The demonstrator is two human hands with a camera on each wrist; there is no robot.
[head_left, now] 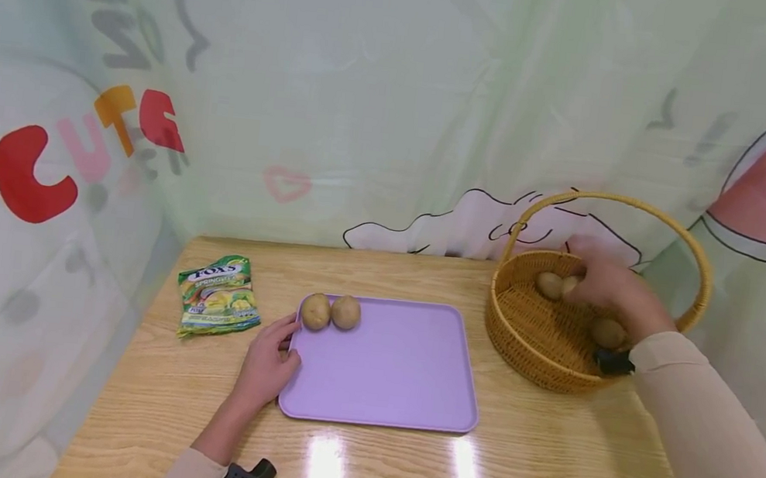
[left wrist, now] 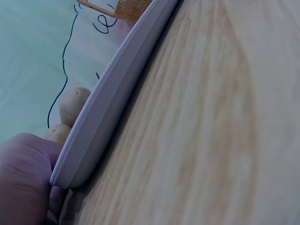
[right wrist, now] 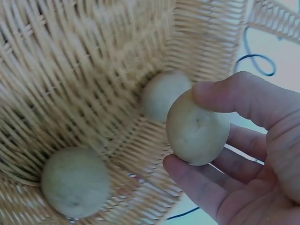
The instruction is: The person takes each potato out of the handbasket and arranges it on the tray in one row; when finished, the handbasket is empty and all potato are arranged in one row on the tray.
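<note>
My right hand [head_left: 612, 290] reaches into the wicker basket [head_left: 539, 357] and grips a potato [right wrist: 198, 129] between thumb and fingers. Two more potatoes lie in the basket: one potato [right wrist: 166, 93] just behind the held one, the other [right wrist: 75, 182] nearer the basket's right side. At the left edge of a lilac tray [head_left: 391, 364], my left hand [head_left: 268, 359] holds the rim, thumb on the upper side and fingers partly hidden beneath it. A potato [head_left: 315, 311] and a second potato [head_left: 346, 312] sit side by side in the tray's far left corner.
A green and yellow Fox's candy bag [head_left: 219, 297] lies left of the tray on the wooden table [head_left: 360, 455]. The basket's tall hoop handle [head_left: 612, 197] arches over my right hand. A printed curtain [head_left: 368, 113] hangs behind the table and at its sides.
</note>
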